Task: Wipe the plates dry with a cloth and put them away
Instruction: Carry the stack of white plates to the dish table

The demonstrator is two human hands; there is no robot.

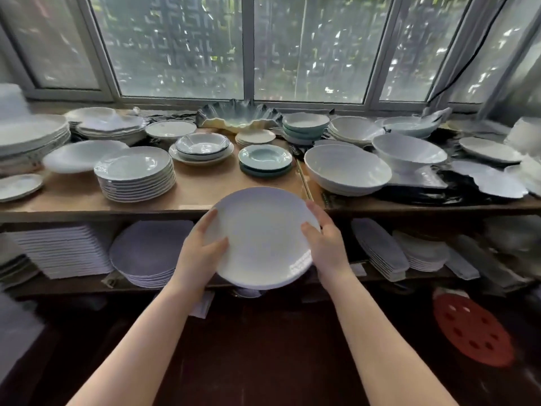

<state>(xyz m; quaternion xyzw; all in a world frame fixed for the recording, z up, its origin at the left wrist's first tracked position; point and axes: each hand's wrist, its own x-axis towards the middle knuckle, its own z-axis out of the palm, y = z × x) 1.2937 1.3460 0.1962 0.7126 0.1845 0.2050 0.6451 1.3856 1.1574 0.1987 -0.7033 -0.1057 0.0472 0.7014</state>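
Both hands grip one white plate [260, 237] by its rim, left hand [202, 253] and right hand [326, 244] with thumbs over the face, fingers curled beneath, before the shelf [193, 197]. No cloth shows, so putting away seems underway; next, lower it level onto a matching stack [134, 174].

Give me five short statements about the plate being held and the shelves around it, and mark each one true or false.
1. Both hands grip the white plate, left hand and right hand at opposite rims. True.
2. A cloth covers the plate. False: no cloth is visible.
3. The stack of round white plates sits on the top shelf, left of the held plate. True.
4. The red perforated disc lies on the top shelf. False: it is low at the right, below the shelves.
5. The teal plates are held in the right hand. False: they rest on the top shelf.
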